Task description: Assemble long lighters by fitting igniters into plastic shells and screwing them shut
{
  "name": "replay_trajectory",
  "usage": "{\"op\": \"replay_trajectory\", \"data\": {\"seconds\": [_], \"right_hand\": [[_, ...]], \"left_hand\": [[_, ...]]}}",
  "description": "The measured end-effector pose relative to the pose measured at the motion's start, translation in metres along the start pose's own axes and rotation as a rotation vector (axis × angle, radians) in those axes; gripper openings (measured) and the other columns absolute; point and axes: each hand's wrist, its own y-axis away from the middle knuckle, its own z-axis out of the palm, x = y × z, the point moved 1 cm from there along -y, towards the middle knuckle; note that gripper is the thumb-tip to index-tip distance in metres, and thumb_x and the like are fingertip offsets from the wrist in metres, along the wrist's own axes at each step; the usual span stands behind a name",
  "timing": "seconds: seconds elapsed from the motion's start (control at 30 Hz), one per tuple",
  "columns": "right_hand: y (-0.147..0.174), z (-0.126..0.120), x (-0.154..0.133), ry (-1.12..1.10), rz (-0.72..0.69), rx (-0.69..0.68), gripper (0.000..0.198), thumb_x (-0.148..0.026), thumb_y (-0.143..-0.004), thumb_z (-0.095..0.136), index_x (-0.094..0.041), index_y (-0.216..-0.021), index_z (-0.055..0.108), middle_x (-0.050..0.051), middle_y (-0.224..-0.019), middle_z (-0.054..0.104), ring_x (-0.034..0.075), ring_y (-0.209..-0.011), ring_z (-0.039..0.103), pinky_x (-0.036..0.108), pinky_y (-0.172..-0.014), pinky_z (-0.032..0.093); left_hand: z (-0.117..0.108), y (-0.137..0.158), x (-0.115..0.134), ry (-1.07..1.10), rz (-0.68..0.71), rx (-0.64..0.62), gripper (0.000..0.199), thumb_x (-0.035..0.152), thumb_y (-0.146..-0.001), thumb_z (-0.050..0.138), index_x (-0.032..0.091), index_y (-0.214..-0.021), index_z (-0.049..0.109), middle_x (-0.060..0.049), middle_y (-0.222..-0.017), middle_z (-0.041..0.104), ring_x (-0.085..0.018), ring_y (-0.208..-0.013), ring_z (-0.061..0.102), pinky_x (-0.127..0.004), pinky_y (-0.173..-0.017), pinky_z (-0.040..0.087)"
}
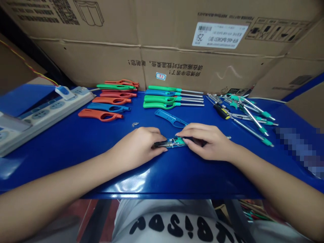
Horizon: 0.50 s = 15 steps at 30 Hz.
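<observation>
A long-nosed lighter (174,142), its inner parts exposed in a blue half-shell, lies low over the table between my two hands. My left hand (141,145) pinches its dark fuel-tank end between thumb and fingers. On the other end, my right hand (206,140) has thumb and fingertips closed by the green trigger part and thin wires; a bit of metal tube shows past that hand. Just beyond my right fingertips lies a loose blue half-shell (170,118). Small screws (135,124) sit in a little pile beyond my left hand.
Orange, blue and green handle shells (101,115) line the back left. Several lighters with metal tubes (174,98) lie at back centre. A screwdriver (221,111) and loose tube assemblies (253,118) are at right. A power strip (48,114) is left; a cardboard box (101,60) stands behind.
</observation>
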Motion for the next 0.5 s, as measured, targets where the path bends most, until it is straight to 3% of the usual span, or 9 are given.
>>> {"op": "replay_trajectory", "data": {"seconds": [0.1,0.2,0.33,0.5], "right_hand": [[0.000,-0.013,0.004,0.107,0.050,-0.092,0.020,-0.020,-0.096,0.055,-0.019,-0.111,0.069,0.008,-0.103,0.070,0.016,-0.082,0.065,0.027,-0.070,0.049],[0.001,-0.025,0.007,0.090,0.106,-0.203,0.011,-0.020,-0.094,0.057,-0.019,-0.098,0.068,0.006,-0.094,0.066,0.014,-0.075,0.059,0.026,-0.066,0.044],[0.001,-0.030,0.009,0.000,0.152,-0.283,0.012,-0.016,-0.089,0.060,-0.020,-0.098,0.067,0.004,-0.095,0.066,0.011,-0.069,0.054,0.023,-0.062,0.041],[0.001,-0.028,0.011,-0.005,0.183,-0.314,0.012,-0.014,-0.089,0.060,-0.019,-0.098,0.066,0.003,-0.096,0.064,0.010,-0.068,0.051,0.023,-0.062,0.039]], "left_hand": [[-0.002,0.001,0.003,-0.064,0.039,0.059,0.017,0.032,-0.092,0.071,0.019,-0.103,0.074,-0.003,-0.098,0.072,-0.019,-0.084,0.069,-0.027,-0.070,0.051],[-0.002,0.002,0.008,-0.123,0.159,0.089,0.019,0.034,-0.099,0.061,0.021,-0.107,0.071,-0.006,-0.111,0.071,-0.023,-0.101,0.066,-0.034,-0.087,0.052],[0.006,0.001,0.011,-0.163,0.259,0.033,0.031,0.028,-0.104,0.050,0.024,-0.130,0.064,-0.008,-0.136,0.063,-0.026,-0.121,0.059,-0.042,-0.103,0.050],[0.016,-0.001,0.006,-0.146,0.247,-0.062,0.040,0.025,-0.104,0.045,0.027,-0.143,0.056,-0.008,-0.146,0.057,-0.028,-0.129,0.056,-0.046,-0.106,0.051]]}}
